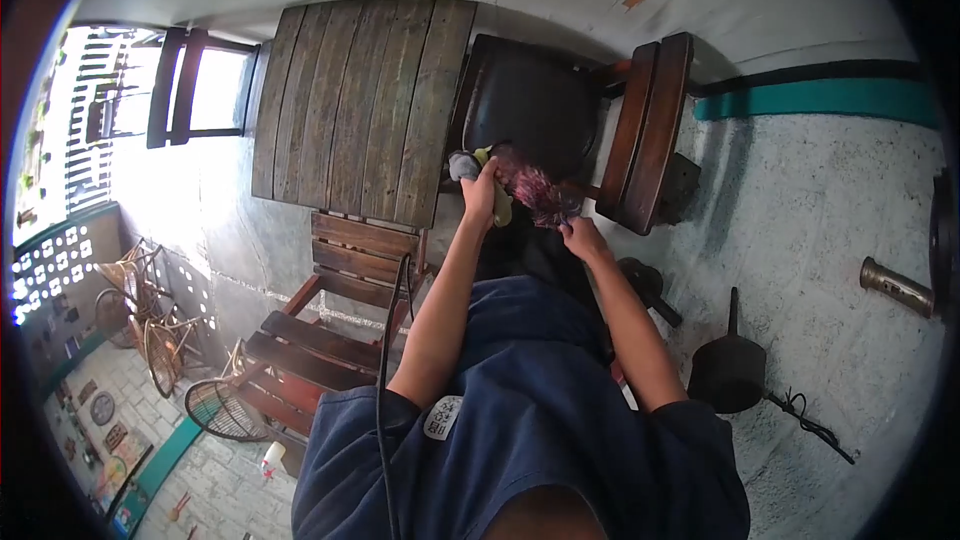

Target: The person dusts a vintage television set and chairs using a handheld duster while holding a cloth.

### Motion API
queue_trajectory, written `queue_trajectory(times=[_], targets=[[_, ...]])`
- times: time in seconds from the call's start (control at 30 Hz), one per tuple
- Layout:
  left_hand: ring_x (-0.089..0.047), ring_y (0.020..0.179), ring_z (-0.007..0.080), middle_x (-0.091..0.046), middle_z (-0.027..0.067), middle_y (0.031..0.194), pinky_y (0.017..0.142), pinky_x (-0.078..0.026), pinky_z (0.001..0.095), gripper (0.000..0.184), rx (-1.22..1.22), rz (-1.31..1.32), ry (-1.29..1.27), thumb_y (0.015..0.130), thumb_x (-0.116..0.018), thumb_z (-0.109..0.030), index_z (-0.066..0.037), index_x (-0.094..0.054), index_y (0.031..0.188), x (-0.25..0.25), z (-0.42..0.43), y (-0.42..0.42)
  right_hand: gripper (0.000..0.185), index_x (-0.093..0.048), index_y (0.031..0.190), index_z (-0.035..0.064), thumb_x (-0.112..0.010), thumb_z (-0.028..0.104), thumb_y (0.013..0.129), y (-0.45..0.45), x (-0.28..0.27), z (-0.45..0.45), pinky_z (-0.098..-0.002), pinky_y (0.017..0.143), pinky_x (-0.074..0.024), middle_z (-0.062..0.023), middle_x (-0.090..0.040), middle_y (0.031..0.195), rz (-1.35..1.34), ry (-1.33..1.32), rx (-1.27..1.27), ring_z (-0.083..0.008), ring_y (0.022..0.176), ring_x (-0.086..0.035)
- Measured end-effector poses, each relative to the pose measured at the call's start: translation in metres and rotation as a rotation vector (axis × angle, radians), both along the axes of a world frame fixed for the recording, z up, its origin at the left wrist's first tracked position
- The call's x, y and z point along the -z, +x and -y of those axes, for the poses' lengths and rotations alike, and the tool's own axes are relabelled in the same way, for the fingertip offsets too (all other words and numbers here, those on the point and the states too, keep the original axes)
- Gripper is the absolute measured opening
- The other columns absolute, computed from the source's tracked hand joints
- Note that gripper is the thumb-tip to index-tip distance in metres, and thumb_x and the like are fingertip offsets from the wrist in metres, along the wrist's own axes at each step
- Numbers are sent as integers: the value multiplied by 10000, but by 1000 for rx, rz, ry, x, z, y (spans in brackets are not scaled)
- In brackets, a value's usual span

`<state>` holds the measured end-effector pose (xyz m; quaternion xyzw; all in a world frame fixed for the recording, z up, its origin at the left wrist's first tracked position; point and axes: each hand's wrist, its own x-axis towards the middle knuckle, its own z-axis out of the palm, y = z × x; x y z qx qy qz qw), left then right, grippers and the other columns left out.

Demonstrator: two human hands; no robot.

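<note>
Reddish-purple cloth (532, 192) stretches between the two hands, at the near edge of the dark seat (530, 100), its long axis slanting from upper left to lower right in the view. The left hand (481, 195) has its fingers closed on bunched grey and yellow-green cloth (464, 166), right beside the reddish one's upper end. The right hand's (583, 238) fingers pinch the lower end, thumb and forefinger nearly together. Left of the seat is the plank table (360, 105); a slatted chair (365, 258) stands below it in view.
</note>
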<state>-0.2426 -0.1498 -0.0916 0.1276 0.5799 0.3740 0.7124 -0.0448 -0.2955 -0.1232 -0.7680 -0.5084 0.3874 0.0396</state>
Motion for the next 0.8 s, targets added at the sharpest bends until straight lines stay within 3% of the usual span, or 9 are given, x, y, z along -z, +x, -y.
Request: queue_trajectory(times=[0.07,0.17,0.3,0.37,0.47,0.53,0.63,0.8], targets=[[-564,597,132,-550,7,713,478,-530,362,188,3,-30,25,870,-691,-220,-97,-549,864,20,-4,-3,278,-658,1006,-1,-616,241,877,2,7,-6,-507,819,-501,-271,-652,952,19,-60,-45,-452,943,-611],[-566,590,134,-559,7,713,479,-511,339,174,0,-6,61,872,-690,-220,-88,-576,862,3,-9,-5,281,-656,1020,-2,-612,236,878,2,3,-22,-501,833,-498,-264,-651,979,75,-75,-8,-444,961,-608],[-573,593,130,-571,3,714,492,-485,300,165,-81,-64,73,877,-683,-218,-82,-589,865,41,-18,-1,288,-666,989,-22,-579,234,889,16,12,-41,-521,843,-495,-260,-655,982,-11,4,-134,-440,986,-610],[-577,595,129,-571,2,708,496,-483,294,163,-57,-23,51,880,-680,-218,-84,-589,864,15,-31,4,280,-672,965,-26,-577,226,888,20,20,-50,-523,843,-492,-257,-658,978,9,63,-122,-441,986,-610],[-583,599,127,-572,2,699,499,-490,295,159,-20,-9,43,884,-672,-219,-87,-587,862,15,-52,15,275,-670,972,-24,-567,218,892,28,14,-78,-519,843,-492,-256,-655,1007,100,55,-234,-445,987,-606],[-587,602,128,-574,3,697,498,-499,301,157,-5,-37,60,886,-668,-220,-89,-585,860,15,-69,24,287,-656,1027,-3,-557,236,905,39,-4,-105,-512,834,-498,-252,-655,1006,-39,-89,-161,-448,986,-604],[-587,606,127,-579,2,703,499,-505,308,163,54,-71,7,887,-664,-222,-87,-580,855,8,-105,47,300,-639,1053,-7,-574,249,910,35,-25,-140,-510,838,-475,-267,-645,971,59,-142,1,-460,985,-591],[-595,618,129,-579,10,712,501,-508,311,169,144,-139,93,884,-664,-223,-80,-580,854,9,-162,87,302,-635,1018,-2,-548,274,930,62,32,-178,-525,809,-488,-270,-645,962,-45,27,2,-460,953,-599]])
